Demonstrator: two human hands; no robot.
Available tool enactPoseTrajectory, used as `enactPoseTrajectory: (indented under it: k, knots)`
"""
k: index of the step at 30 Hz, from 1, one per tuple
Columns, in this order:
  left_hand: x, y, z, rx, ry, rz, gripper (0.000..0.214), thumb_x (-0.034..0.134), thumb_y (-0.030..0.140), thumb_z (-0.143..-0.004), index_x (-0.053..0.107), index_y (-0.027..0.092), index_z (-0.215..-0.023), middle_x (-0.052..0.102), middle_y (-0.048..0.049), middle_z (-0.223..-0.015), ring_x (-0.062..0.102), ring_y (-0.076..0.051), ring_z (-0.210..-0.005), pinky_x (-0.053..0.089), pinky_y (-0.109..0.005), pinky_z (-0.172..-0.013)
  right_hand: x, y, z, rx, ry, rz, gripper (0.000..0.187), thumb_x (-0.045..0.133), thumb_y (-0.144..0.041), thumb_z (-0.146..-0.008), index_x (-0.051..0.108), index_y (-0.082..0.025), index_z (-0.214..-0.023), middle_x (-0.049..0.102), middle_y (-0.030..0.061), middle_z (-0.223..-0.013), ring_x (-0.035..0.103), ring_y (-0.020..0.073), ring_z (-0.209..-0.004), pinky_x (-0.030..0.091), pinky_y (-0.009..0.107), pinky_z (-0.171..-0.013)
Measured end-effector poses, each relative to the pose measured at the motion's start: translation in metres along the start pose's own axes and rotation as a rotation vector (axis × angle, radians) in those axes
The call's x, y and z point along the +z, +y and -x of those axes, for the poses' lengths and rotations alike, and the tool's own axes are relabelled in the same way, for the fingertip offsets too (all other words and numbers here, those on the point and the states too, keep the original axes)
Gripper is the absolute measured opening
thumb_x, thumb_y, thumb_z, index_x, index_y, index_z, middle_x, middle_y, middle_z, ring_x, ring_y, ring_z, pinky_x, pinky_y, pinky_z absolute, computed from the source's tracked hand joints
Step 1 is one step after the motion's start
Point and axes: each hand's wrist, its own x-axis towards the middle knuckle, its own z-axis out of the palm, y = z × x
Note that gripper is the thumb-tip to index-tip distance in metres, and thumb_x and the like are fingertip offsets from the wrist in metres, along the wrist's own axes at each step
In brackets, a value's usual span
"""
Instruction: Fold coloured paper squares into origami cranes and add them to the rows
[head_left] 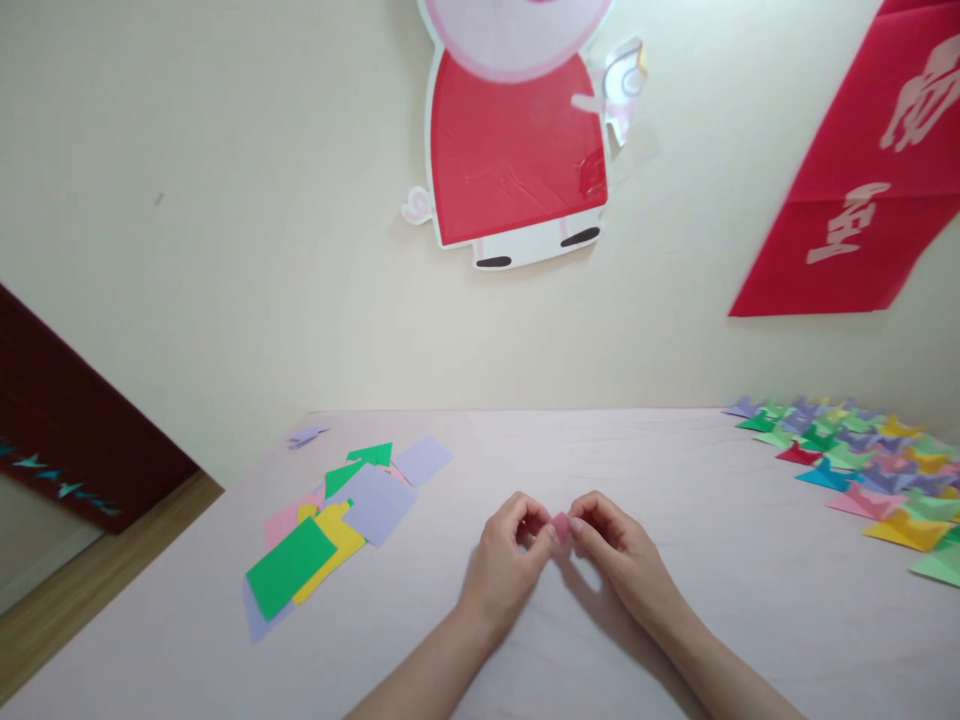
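Note:
Between my two hands is a small folded piece of pink paper (561,526), held just above the pale table (480,640). My left hand (511,545) pinches its left side between thumb and fingers. On the other side, the thumb and fingertips of my right hand (611,540) pinch the right edge. Most of the paper is hidden behind the fingertips, so its folded shape cannot be made out.
Left of my hands lie loose sheets, among them a green sheet (291,567), a lilac sheet (373,503) and a yellow sheet (337,540). Rows of folded paper figures (855,455) stand at the right. Behind the table rises a wall (225,250).

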Motion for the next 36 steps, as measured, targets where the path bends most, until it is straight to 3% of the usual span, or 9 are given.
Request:
enactPoseTrajectory:
  k: [4,12,17,22,25,30,33,36]
  knots:
    - [0.001,0.002,0.000,0.093,-0.034,-0.129,0.010,0.056,0.018,-0.085,0.058,0.020,-0.076,0.058,0.0000,-0.082,0.054,-0.016,-0.080,0.041,-0.026,-0.069,0.001,0.003,0.000,-0.148,0.002,0.139,0.014,0.058,-0.036,-0.087,0.060,-0.022,-0.089,0.059,0.0025,-0.091,0.054,0.0178,-0.082,0.043,0.029,-0.073]
    - [0.000,0.002,0.001,0.110,-0.011,-0.136,0.013,0.060,0.020,-0.086,0.055,0.020,-0.074,0.057,0.0009,-0.081,0.054,-0.017,-0.081,0.040,-0.027,-0.070,0.000,-0.003,0.001,-0.240,0.043,0.353,0.015,0.054,-0.030,-0.087,0.052,-0.023,-0.075,0.059,0.0032,-0.086,0.054,0.0215,-0.087,0.043,0.033,-0.076]
    - [-0.001,0.002,0.002,0.094,0.011,-0.080,0.012,0.059,0.021,-0.087,0.056,0.020,-0.075,0.058,0.0017,-0.080,0.055,-0.015,-0.078,0.039,-0.026,-0.070,-0.001,0.000,0.002,-0.221,0.053,0.398,0.013,0.051,-0.029,-0.087,0.051,-0.023,-0.076,0.059,0.0037,-0.086,0.054,0.0219,-0.086,0.043,0.034,-0.076]
    - [0.000,-0.001,0.004,-0.027,0.005,-0.019,0.011,0.057,0.025,-0.088,0.056,0.021,-0.078,0.059,0.0037,-0.075,0.054,-0.014,-0.069,0.039,-0.025,-0.066,-0.003,-0.003,0.004,-0.164,0.040,0.381,0.017,0.052,-0.033,-0.088,0.054,-0.023,-0.074,0.061,0.0033,-0.086,0.055,0.0217,-0.087,0.043,0.034,-0.079]
    - [0.000,-0.002,0.005,-0.051,0.031,-0.025,0.003,0.057,0.023,-0.087,0.054,0.022,-0.088,0.059,0.0038,-0.079,0.056,-0.014,-0.072,0.040,-0.025,-0.067,-0.006,-0.004,0.003,-0.072,-0.035,0.331,0.022,0.051,-0.036,-0.088,0.057,-0.022,-0.072,0.060,0.0010,-0.074,0.056,0.0190,-0.074,0.043,0.031,-0.069]
    - [0.000,-0.001,0.005,0.048,-0.011,-0.312,0.015,0.056,0.011,-0.082,0.061,0.024,-0.089,0.057,0.0019,-0.080,0.054,-0.017,-0.080,0.040,-0.030,-0.076,-0.005,-0.002,-0.002,-0.010,-0.137,0.328,0.007,0.052,-0.027,-0.085,0.054,-0.022,-0.080,0.060,-0.0023,-0.070,0.055,0.0165,-0.066,0.042,0.027,-0.062]
    - [-0.002,-0.002,0.005,0.123,-0.042,-0.499,0.014,0.058,0.009,-0.081,0.063,0.023,-0.082,0.060,-0.0003,-0.085,0.050,-0.022,-0.092,0.039,-0.034,-0.081,-0.005,-0.003,-0.004,-0.120,-0.143,0.534,0.009,0.052,-0.016,-0.084,0.054,-0.022,-0.078,0.060,0.0006,-0.074,0.055,0.0189,-0.073,0.042,0.029,-0.066]
    - [-0.005,-0.004,0.003,0.162,-0.083,-0.570,0.016,0.058,0.008,-0.081,0.063,0.022,-0.086,0.060,-0.0016,-0.095,0.048,-0.023,-0.097,0.039,-0.034,-0.082,-0.009,-0.007,-0.004,-0.283,-0.236,0.663,0.018,0.049,-0.008,-0.084,0.058,-0.021,-0.077,0.062,0.0046,-0.085,0.055,0.0207,-0.084,0.044,0.032,-0.074]
